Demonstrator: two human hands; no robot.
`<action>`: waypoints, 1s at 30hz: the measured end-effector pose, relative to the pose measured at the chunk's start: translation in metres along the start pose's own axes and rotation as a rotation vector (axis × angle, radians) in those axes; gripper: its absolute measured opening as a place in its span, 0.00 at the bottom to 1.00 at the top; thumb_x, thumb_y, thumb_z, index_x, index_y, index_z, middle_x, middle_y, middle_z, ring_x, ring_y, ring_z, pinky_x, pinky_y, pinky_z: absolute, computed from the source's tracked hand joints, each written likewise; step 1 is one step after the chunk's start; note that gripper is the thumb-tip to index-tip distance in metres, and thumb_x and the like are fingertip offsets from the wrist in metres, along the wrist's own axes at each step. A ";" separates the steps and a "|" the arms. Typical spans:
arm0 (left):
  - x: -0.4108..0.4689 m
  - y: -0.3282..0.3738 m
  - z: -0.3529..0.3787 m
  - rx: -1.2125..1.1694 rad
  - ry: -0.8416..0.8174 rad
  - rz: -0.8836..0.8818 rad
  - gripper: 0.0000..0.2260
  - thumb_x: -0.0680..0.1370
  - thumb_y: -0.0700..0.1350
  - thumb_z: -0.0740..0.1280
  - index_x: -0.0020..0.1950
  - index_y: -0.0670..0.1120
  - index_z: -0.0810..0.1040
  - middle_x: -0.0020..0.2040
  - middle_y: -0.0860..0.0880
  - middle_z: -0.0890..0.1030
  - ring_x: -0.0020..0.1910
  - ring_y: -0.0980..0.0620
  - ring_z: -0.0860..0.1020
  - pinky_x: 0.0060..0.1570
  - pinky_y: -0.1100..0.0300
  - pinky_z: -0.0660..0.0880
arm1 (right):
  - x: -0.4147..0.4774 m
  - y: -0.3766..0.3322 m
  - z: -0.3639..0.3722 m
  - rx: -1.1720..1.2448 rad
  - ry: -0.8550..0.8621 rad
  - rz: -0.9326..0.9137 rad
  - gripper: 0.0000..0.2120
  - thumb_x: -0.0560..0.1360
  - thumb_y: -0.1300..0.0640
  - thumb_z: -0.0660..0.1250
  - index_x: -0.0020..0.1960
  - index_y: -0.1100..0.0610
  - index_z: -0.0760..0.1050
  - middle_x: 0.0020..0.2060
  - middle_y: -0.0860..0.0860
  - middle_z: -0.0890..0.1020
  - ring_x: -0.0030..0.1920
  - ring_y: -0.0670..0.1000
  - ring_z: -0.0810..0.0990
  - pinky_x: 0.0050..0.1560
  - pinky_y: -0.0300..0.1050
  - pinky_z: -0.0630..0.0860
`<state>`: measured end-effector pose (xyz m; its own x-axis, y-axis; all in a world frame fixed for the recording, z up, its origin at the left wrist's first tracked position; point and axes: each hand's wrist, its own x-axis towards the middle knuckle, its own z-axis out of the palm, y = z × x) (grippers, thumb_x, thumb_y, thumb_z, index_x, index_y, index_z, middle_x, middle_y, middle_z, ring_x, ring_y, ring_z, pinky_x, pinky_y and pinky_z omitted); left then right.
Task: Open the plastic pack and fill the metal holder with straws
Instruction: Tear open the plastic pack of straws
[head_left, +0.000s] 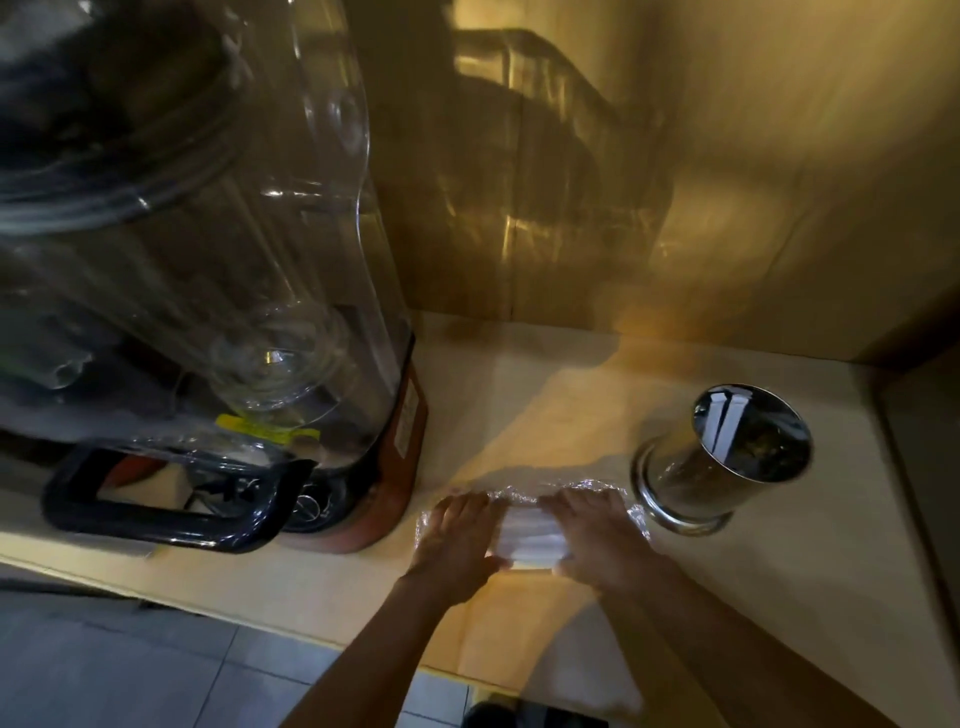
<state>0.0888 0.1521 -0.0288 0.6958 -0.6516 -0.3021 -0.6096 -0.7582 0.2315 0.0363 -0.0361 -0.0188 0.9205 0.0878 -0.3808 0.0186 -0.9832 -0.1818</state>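
A clear plastic pack of white straws (530, 538) lies crosswise on the counter near its front edge. My left hand (457, 535) grips the pack's left end and my right hand (597, 535) grips its right end; crinkled wrap shows around my fingers. Whether the wrap is torn I cannot tell. The shiny metal holder (727, 462) stands upright just right of the pack, a little beyond my right hand. Its mouth faces me and no straws show inside.
A big blender (218, 291) with a clear jar, black handle and red base fills the left side, close to my left hand. A wall rises behind the beige counter (519, 405). Grey floor tiles (130, 670) lie below the counter's front edge.
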 end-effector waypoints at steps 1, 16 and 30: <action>0.000 0.001 -0.001 0.015 0.022 0.004 0.30 0.73 0.57 0.65 0.72 0.52 0.59 0.71 0.50 0.66 0.71 0.50 0.61 0.71 0.53 0.52 | -0.002 -0.001 -0.001 -0.026 0.033 -0.012 0.33 0.65 0.51 0.66 0.68 0.52 0.61 0.62 0.51 0.70 0.64 0.54 0.67 0.62 0.50 0.56; -0.025 0.039 0.015 0.024 -0.009 -0.020 0.28 0.74 0.60 0.57 0.70 0.48 0.60 0.75 0.44 0.58 0.75 0.43 0.54 0.73 0.43 0.48 | -0.030 -0.005 -0.011 0.292 0.061 -0.086 0.14 0.76 0.47 0.58 0.51 0.55 0.75 0.48 0.54 0.80 0.51 0.55 0.78 0.49 0.44 0.69; -0.019 0.040 0.005 0.020 0.076 0.015 0.24 0.75 0.46 0.65 0.68 0.44 0.62 0.69 0.41 0.66 0.68 0.43 0.64 0.70 0.51 0.57 | 0.016 0.016 -0.001 0.199 0.060 0.317 0.26 0.71 0.46 0.66 0.63 0.57 0.64 0.64 0.55 0.69 0.66 0.56 0.64 0.66 0.51 0.58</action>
<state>0.0491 0.1342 -0.0181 0.7132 -0.6631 -0.2273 -0.6269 -0.7484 0.2167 0.0519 -0.0507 -0.0265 0.8897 -0.2317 -0.3934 -0.3420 -0.9091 -0.2381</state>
